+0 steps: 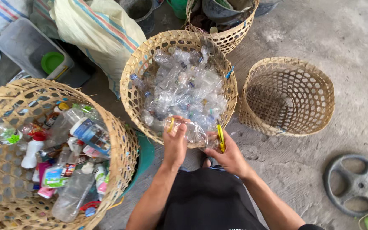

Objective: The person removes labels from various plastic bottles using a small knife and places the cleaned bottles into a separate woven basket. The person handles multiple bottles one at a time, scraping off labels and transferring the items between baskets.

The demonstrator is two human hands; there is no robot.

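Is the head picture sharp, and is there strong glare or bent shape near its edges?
Head view: soft daylight, weak shadows; the clear bottle in the left hand and right hand is fairly sharp; clear bottles in the middle basket glint mildly; wide-lens bending curves the left basket.

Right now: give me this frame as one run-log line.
left hand: holds clear bottle | right hand: holds yellow cutter at bottle | over basket of clear bottles | empty basket to the right

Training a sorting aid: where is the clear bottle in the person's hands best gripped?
Grip the clear bottle at its neck end, from the left, as the left hand does: it lies sideways, body toward the right hand with the yellow cutter.
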